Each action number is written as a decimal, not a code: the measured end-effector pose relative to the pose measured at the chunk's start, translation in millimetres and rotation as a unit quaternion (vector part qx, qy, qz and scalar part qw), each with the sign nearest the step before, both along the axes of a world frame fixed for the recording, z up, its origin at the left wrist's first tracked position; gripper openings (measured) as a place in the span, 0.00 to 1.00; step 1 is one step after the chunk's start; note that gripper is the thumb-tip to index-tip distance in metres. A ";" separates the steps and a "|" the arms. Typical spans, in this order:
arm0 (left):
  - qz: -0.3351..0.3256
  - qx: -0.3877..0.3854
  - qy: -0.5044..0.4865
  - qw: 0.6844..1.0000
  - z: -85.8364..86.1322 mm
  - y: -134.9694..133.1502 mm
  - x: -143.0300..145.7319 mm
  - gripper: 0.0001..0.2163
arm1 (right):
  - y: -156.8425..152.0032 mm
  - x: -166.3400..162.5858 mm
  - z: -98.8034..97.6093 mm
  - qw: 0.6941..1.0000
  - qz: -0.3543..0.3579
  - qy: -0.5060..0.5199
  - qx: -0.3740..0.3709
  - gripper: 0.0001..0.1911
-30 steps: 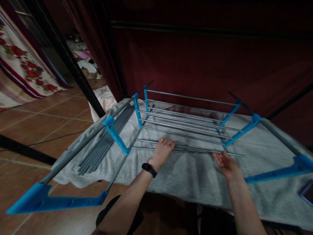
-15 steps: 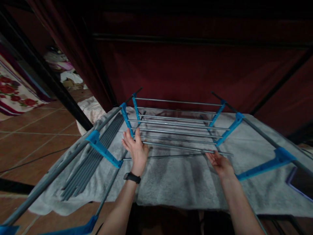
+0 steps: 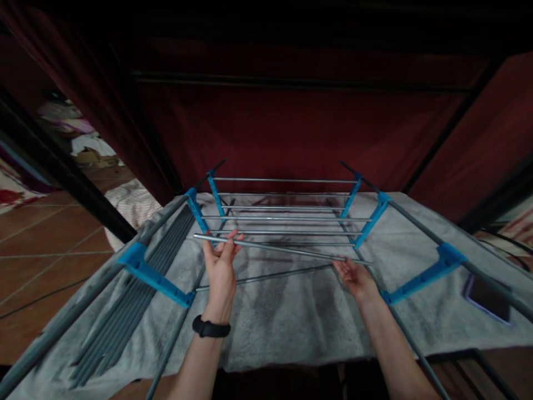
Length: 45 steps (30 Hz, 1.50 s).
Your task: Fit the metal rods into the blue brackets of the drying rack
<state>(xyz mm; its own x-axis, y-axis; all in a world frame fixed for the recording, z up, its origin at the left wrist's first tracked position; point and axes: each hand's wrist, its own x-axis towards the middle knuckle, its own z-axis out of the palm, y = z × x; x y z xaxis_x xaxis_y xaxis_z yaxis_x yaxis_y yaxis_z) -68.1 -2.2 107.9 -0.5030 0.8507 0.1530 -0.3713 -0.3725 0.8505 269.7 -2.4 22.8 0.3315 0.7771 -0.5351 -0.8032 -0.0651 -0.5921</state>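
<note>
My left hand [image 3: 220, 266], with a black band on its wrist, grips a thin grey metal rod [image 3: 283, 249] near its left end. My right hand [image 3: 353, 275] pinches the same rod near its right end. It hangs slanted above the cloth, left end higher and nearer. Around it stands a rack frame of grey tubes with blue plastic brackets [image 3: 160, 278], several crosswise rods [image 3: 287, 219] joining the far brackets. Below the held rod, another rod [image 3: 270, 276] runs from the near left bracket; its right end is hidden behind my right hand.
A grey cloth [image 3: 287, 328] covers the surface beneath. Several loose grey tubes [image 3: 129, 311] lie along the left side. A phone [image 3: 487, 300] lies at the right, past the frame's tube. A dark red panel [image 3: 266, 133] rises behind; tiled floor [image 3: 45, 239] shows at left.
The held rod's left end has come up and left, and now sticks out past my left hand. My left fingers have closed around it. The whole view has shifted slightly.
</note>
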 end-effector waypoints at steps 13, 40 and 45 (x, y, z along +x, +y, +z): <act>-0.136 -0.001 0.126 0.983 -10.5 -20.3 74.0 0.20 | -7.1 -69.2 -7.0 0.986 0.113 0.101 0.067 0.10; -0.006 0.093 0.511 0.855 -0.6 2.7 25.9 0.14 | -6.6 -35.2 19.5 0.982 0.158 -0.017 0.103 0.04; -0.042 0.058 0.590 0.804 -23.0 11.6 16.8 0.15 | -3.2 -28.8 18.2 0.984 0.137 -0.020 0.115 0.05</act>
